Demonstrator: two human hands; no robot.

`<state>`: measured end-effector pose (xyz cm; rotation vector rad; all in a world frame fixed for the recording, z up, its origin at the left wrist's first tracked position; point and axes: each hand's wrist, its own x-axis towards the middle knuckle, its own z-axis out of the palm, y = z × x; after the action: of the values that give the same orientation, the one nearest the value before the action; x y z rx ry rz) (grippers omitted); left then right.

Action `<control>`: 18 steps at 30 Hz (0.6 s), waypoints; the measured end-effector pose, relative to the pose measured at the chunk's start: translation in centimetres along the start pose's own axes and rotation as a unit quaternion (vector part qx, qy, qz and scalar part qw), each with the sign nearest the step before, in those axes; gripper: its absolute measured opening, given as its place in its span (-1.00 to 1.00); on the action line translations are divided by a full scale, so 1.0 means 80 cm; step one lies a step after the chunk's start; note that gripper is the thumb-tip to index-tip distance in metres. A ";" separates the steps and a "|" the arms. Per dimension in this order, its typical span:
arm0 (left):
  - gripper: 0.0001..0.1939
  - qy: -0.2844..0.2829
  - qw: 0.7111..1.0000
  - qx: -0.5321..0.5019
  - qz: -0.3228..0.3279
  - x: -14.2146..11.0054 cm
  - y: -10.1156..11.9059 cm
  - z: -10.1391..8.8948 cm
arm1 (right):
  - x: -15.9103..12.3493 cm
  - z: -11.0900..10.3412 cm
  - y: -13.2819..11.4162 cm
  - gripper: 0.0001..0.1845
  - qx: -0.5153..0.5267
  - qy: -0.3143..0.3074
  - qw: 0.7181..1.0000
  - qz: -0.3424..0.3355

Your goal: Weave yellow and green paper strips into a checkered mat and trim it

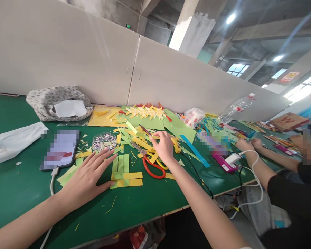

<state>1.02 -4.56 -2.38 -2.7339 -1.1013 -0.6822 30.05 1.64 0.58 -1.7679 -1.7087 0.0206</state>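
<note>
My left hand (90,174) lies palm down with fingers spread, its thumb touching a flat weave of green and yellow paper strips (126,176). My right hand (162,146) hovers over a heap of loose yellow and green strips (141,142), fingers curled and pressed together; what is between them is hidden. A dark pen-like stick (145,129) lies just beside those fingertips. Below the right hand are scissors with red handles (153,168), blades pointing up and left. A round clear case of googly eyes (104,141) sits beyond my left fingertips.
A phone (59,148) on a white cable lies at left, near a patterned cloth bag (59,103). A spiky woven paper piece (146,112) rests on green sheets behind. Blue strip (195,151), purple power strip (224,162) and bottle (237,107) are right. A co-worker's hands (246,143) work farther right.
</note>
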 end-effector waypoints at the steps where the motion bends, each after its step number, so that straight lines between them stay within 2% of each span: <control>1: -0.35 -0.002 1.000 0.001 0.002 0.000 0.000 0.000 | -0.001 0.001 0.000 -0.76 -0.024 -0.018 0.999 -0.015; 5: -0.42 -0.008 1.000 -0.003 -0.002 0.001 0.001 -0.002 | -0.005 0.013 -0.001 -0.70 -0.090 -0.104 0.989 -0.043; 11: -0.48 -0.006 0.999 -0.033 -0.011 0.001 0.001 -0.003 | -0.003 0.022 0.003 -0.73 -0.082 -0.112 0.990 -0.021; 14: -0.48 -0.012 0.999 -0.031 -0.013 0.001 0.002 -0.004 | -0.003 0.012 -0.006 -0.74 -0.073 -0.073 0.994 -0.023; 16: -0.46 -0.011 0.999 -0.033 -0.015 0.001 0.003 -0.005 | -0.006 0.004 -0.018 -0.75 -0.054 -0.001 0.998 -0.043; 18: -0.40 0.000 0.999 -0.036 -0.017 0.002 0.004 -0.005 | -0.011 -0.002 -0.033 -0.76 -0.004 0.098 0.992 -0.082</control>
<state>1.16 -4.81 -1.91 -2.7801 -1.1492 -0.7390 27.68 0.55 1.50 -1.5728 -1.7060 -0.2246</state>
